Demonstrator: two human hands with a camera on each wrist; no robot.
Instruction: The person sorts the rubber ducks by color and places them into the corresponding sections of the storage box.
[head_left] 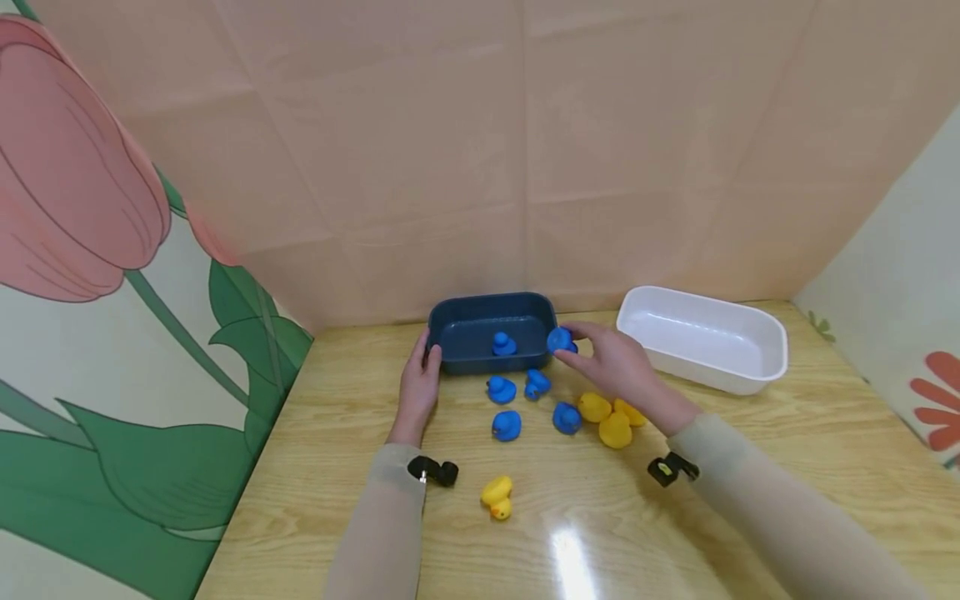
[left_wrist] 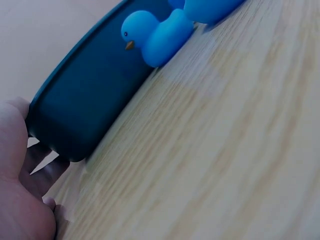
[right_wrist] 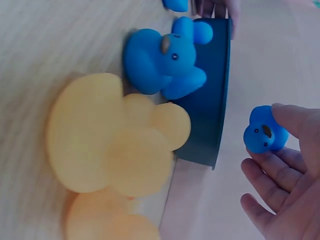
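A blue duck was pinched between thumb and fingers of the right hand, at the right end of the dark tray near the tabletop's far edge. The left hand, fingers nearly straight, rested against the tray's left end. Another blue duck sat inside; four blue ducks stood in front, the rightmost near three yellow ducks. A lone yellow duck lay toward the near edge, a white tray near the far right corner. Behind the wood-grain tabletop hung a creased peach backdrop; tulips covered the left wall.
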